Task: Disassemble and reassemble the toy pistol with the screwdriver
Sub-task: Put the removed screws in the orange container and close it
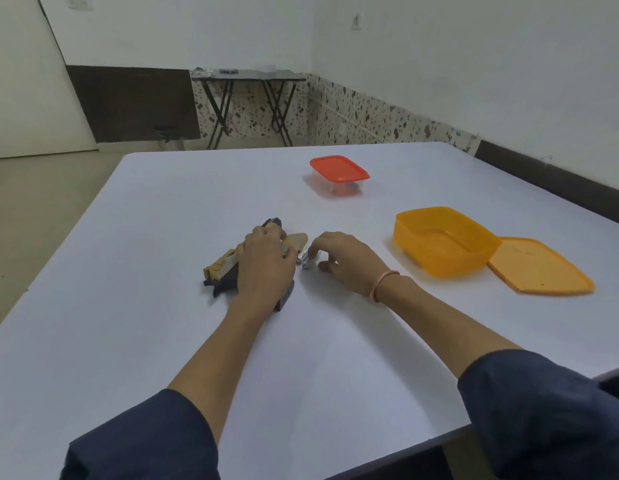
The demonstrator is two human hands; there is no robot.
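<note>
The toy pistol (pixel 222 270), black with tan panels, lies flat near the middle of the white worktop (pixel 134 341), well away from every edge. The left hand (pixel 266 265) lies on top of it, palm down. Its fingers (pixel 266 233) are curled over the far side of the body and the thumb is against the near side. The muzzle end sticks out at nine o'clock and the dark grip at six. A tan piece (pixel 297 240) shows just past the knuckles, touching the hand; I cannot tell if it is loose or attached.

Just beside it at three o'clock, the right hand (pixel 346 261) pinches a small pale screwdriver (pixel 306 260) between thumb and forefinger, the other fingers bent and raised. There is dark print on the tool's barrel, too small to read. A pink band (pixel 384 284) circles that wrist.

Further out at three o'clock stands one open orange box (pixel 439 258). Its one orange lid (pixel 540 268) lies flat on the worktop and touches its right side. At one o'clock, well apart, sits one clear box (pixel 339 188) closed under a red lid (pixel 339 169), with something dark inside. That makes two boxes, two lids, one pistol and one screwdriver.

Bare worktop stretches wide from seven round to eleven o'clock, and there is a broad strip at six, between the forearms. The right edge runs close behind the orange lid. One folding table (pixel 249 77) stands by the far wall.
</note>
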